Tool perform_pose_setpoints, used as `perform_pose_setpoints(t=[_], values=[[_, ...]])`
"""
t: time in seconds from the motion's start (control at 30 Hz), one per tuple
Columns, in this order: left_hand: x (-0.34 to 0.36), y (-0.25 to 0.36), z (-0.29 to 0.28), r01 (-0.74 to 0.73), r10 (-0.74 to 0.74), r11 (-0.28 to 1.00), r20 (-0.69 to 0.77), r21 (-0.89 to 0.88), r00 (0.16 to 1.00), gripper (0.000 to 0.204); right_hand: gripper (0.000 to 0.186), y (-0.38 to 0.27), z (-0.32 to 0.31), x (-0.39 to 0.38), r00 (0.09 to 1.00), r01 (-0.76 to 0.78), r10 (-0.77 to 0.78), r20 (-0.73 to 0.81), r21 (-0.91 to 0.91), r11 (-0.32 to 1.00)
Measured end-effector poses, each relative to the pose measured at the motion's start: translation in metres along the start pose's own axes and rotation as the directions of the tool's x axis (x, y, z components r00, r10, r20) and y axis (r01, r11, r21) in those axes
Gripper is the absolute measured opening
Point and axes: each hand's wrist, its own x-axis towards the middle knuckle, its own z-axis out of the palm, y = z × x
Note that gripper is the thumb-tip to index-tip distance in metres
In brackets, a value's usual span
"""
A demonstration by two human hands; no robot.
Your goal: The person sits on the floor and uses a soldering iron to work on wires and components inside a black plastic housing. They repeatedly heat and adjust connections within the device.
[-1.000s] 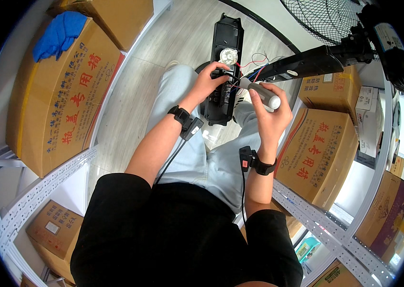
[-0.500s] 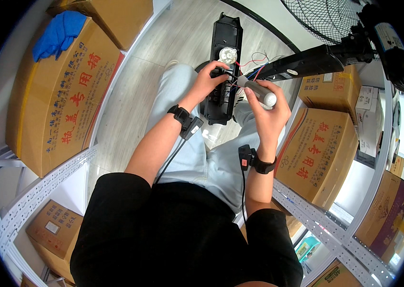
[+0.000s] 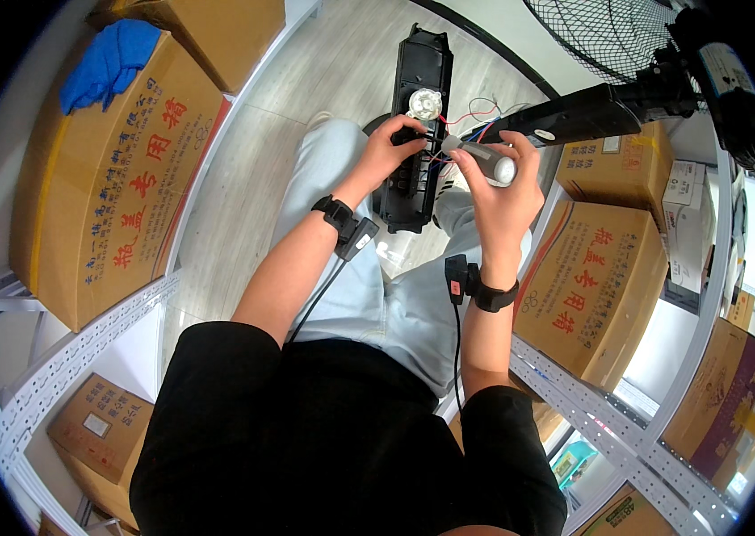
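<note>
My right hand [image 3: 510,201] is closed round the thick grey handle of a screwdriver [image 3: 478,157], its pale butt end turned toward the right. The tool's tip points left, at a small black part [image 3: 407,136] pinched between the fingers of my left hand [image 3: 379,154]. Both hands are over a long open black housing [image 3: 411,207], which stands between my knees. A round whitish component [image 3: 425,104] sits in the housing just beyond my left hand. Thin red and blue wires [image 3: 478,116] run out beside it. Exactly where the screwdriver tip touches is too small to tell.
A black column [image 3: 565,118] with a fan's wire guard [image 3: 614,36] and dark motor [image 3: 735,116] lies at the upper right. Cardboard boxes [image 3: 592,286] fill shelves on both sides. A blue cloth [image 3: 109,62] rests on the left box [image 3: 127,179].
The right hand's fingers have shifted on the screwdriver handle, lifting and spreading somewhat. My left hand has barely moved and still pinches the black part.
</note>
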Motion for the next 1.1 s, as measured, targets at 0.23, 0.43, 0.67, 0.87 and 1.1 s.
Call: perform_pose_setpoints(t=[0.23, 0.43, 0.67, 0.87, 1.1], values=[[0.000, 0.002, 0.002, 0.025, -0.025, 1.000, -0.018, -0.016, 1.000, 0.020, 0.049, 0.004, 0.004, 0.008, 0.996, 0.071, -0.080, 0.046, 0.157, 0.985], [-0.001, 0.007, 0.001, 0.058, -0.059, 0.998, -0.023, -0.017, 0.998, 0.020, 0.052, -0.010, 0.001, 0.007, 0.988, -0.104, 0.091, 0.126, 0.099, 0.990], [0.000, 0.002, 0.001, 0.039, -0.039, 0.999, -0.041, -0.002, 0.998, 0.018, 0.055, -0.006, -0.001, 0.006, 0.988, -0.043, 0.012, 0.153, 0.201, 0.979], [-0.001, 0.003, 0.001, 0.017, -0.017, 1.000, -0.035, 0.002, 0.999, 0.016, 0.041, -0.012, -0.007, 0.005, 0.948, -0.205, 0.103, 0.300, 0.332, 0.921], [-0.001, 0.004, 0.001, 0.009, -0.010, 1.000, -0.039, -0.019, 0.999, 0.016, 0.035, -0.010, -0.002, 0.003, 0.970, -0.148, 0.056, 0.236, 0.389, 0.909]])
